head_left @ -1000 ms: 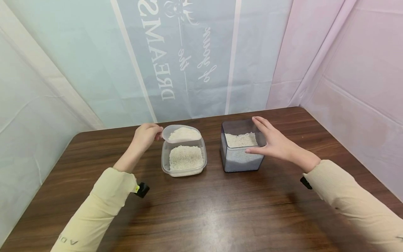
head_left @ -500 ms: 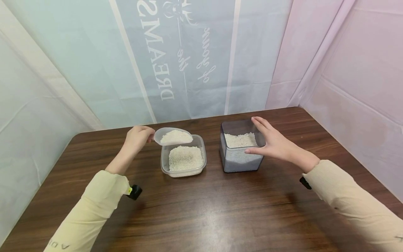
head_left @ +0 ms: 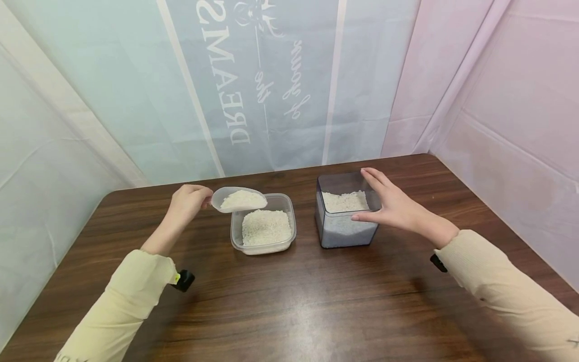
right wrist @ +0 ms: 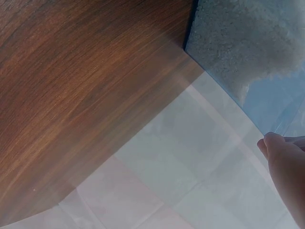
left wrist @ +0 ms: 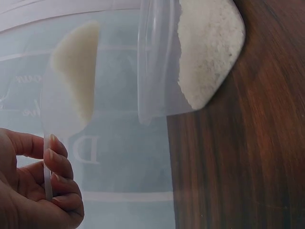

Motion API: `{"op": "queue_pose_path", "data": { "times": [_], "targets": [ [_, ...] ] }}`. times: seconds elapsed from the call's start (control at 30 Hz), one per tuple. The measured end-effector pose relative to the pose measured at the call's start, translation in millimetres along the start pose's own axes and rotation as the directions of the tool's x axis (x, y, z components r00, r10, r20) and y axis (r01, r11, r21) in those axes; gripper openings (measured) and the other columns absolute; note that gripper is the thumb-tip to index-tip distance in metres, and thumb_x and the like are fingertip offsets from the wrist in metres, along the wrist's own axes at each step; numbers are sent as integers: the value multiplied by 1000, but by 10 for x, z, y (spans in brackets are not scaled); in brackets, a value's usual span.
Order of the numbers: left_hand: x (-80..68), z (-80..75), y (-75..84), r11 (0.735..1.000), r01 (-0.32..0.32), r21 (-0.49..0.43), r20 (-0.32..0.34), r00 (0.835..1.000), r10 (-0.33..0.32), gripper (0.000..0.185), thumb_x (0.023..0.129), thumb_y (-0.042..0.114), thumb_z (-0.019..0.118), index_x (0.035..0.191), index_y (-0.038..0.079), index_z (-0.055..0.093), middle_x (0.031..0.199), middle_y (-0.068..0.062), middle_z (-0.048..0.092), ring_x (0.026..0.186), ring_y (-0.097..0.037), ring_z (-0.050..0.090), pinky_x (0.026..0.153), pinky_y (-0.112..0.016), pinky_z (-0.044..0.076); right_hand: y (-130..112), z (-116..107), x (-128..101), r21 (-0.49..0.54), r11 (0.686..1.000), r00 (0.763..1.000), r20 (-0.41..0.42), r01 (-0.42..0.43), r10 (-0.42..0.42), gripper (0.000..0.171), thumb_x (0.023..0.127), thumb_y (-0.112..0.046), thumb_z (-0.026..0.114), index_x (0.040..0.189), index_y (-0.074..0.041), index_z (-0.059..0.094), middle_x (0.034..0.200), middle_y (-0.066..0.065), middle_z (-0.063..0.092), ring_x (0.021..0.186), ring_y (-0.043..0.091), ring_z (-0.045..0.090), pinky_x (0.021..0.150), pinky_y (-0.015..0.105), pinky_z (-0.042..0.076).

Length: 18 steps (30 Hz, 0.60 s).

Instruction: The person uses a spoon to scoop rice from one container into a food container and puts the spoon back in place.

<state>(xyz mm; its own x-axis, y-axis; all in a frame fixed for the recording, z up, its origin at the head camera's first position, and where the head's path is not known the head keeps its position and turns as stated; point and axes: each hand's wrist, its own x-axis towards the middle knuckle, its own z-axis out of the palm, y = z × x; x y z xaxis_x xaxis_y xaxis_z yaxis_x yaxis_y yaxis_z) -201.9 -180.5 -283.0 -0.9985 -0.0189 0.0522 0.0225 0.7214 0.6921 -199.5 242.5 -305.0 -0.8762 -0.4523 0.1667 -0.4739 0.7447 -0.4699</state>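
My left hand (head_left: 186,202) pinches the thin handle of a translucent plastic scoop (head_left: 218,197); in the left wrist view the fingers (left wrist: 59,164) curl round that handle. White rice (head_left: 244,200) lies in the scoop, which is raised and overlaps the back left corner of a clear plastic tub (head_left: 293,229). Rice (head_left: 267,227) also fills part of the tub. To the right stands a dark, see-through square container (head_left: 348,239) holding more rice (head_left: 346,202). My right hand (head_left: 392,205) holds this container across its right side, thumb at the front rim and fingers at the back rim.
Everything stands on a dark brown wood-grain table (head_left: 289,306). A pale printed cloth (head_left: 289,100) hangs behind its back edge, and light cloth sheets close off both sides. A gap of bare table separates the tub from the square container.
My left hand has moved left and slightly nearer with the rice-laden scoop, from over the tub's back to its back left corner. The right hand and both containers stay in place.
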Motion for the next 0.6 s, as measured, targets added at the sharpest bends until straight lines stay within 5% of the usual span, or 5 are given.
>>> {"op": "queue_pose_path", "data": {
  "times": [0.23,0.6],
  "targets": [
    [-29,-34,-49,1000,13,15,-5,1000,-13,25,81,17,45,65,3,56,57,-1,50,60,-19,40,58,-30,32,1,5,1,1,1000,1000,-1,4,-4,101,74,-44,72,145,-3,12,147,15,15,130,35,24,98,54,26],
    [-94,-84,-123,999,32,15,23,999,-33,27,85,19,43,74,2,60,60,0,52,61,-18,41,56,-30,32,-4,6,-3,0,1000,1000,1,-2,2,101,74,-45,71,145,-3,12,147,14,15,131,35,24,98,54,27]
  ]
}}
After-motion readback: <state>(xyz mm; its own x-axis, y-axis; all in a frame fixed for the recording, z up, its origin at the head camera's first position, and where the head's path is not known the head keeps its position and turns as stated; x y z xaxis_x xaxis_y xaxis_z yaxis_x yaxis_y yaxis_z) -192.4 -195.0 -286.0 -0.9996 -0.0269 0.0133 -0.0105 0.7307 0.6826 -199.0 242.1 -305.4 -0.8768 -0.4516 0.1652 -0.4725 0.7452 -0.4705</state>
